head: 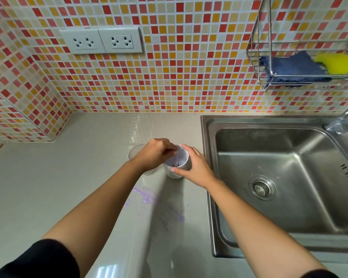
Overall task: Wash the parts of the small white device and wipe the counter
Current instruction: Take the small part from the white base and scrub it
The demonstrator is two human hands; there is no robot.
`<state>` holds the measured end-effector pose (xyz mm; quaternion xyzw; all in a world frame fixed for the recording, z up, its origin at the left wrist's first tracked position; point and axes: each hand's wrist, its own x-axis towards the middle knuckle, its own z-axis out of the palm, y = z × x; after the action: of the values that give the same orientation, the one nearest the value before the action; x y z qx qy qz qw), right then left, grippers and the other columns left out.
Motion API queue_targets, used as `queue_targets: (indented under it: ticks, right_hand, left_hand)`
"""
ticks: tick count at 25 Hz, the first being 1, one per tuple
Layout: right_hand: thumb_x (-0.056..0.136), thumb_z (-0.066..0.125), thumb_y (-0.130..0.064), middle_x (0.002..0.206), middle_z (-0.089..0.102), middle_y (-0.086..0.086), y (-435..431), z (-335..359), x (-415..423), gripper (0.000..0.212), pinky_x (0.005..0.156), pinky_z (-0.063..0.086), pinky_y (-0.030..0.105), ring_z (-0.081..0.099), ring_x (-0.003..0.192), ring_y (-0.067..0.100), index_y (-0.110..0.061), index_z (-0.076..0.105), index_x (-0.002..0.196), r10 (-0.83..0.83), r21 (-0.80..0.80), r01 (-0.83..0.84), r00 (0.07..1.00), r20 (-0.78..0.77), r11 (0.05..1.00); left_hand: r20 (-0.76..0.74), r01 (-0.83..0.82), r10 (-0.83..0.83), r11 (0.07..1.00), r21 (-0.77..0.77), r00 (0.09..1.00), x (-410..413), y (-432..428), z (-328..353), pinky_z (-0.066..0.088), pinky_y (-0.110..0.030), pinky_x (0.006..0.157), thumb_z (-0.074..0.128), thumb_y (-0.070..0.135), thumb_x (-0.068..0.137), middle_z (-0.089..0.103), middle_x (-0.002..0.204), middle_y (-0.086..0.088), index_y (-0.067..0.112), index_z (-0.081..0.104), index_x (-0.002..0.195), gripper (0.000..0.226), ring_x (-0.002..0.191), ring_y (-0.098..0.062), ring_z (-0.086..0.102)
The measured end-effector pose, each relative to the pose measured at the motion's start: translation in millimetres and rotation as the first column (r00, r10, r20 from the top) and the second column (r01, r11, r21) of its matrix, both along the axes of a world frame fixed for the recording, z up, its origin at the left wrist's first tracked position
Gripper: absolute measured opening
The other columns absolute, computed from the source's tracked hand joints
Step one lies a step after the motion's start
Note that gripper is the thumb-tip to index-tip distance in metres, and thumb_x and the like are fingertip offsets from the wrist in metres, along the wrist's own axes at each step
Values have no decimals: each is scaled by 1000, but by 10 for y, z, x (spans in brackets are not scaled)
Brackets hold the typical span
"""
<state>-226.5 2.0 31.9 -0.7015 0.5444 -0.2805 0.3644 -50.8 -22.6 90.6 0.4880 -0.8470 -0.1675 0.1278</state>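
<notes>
While the right hand [193,167] wraps the white cup [178,164], the left hand [153,155] pinches something small inside. A hard tug could tip it, adding to the purple smear [145,196] on the counter [68,177].

Bright even light; glare on counter [100,207]; edges bowed, slightly soft.

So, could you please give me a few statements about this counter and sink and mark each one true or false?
1. The right hand grips the side of the white cup-shaped part. True.
2. The white part sits inside the sink. False: it stands on the counter, left of the sink.
3. Purple smears mark the counter nearer the person than the white part. True.
4. The wire rack on the wall is empty. False: it holds a blue cloth and a yellow sponge.
5. The left hand reaches its fingers into the top of the white part. True.
</notes>
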Motion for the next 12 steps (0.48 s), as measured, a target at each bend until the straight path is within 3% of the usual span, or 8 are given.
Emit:
queue_targets:
  ticks: [4, 12]
  right_hand:
    - [72, 76, -44, 144, 37, -4, -23, 37, -18, 87, 100, 29, 19, 36, 130, 12, -20, 31, 142, 16, 6, -16, 999, -37, 1000]
    - [73, 75, -40, 143, 38, -4, -17, 70, -20, 85, 100, 30, 19, 37, 129, 12, -19, 31, 142, 21, 12, -21, 999, -31, 1000]
  left_hand:
    - [111, 79, -75, 996, -38, 991, -38, -45, 23, 48, -34, 75, 52, 17, 94, 67, 97, -14, 3, 67, 105, 23, 86, -28, 61]
    - [194, 121, -111, 992, -39, 975, -120, -40, 96, 50, -36, 70, 53, 17, 91, 67, 90, -14, 2, 69, 101, 24, 77, -28, 60]
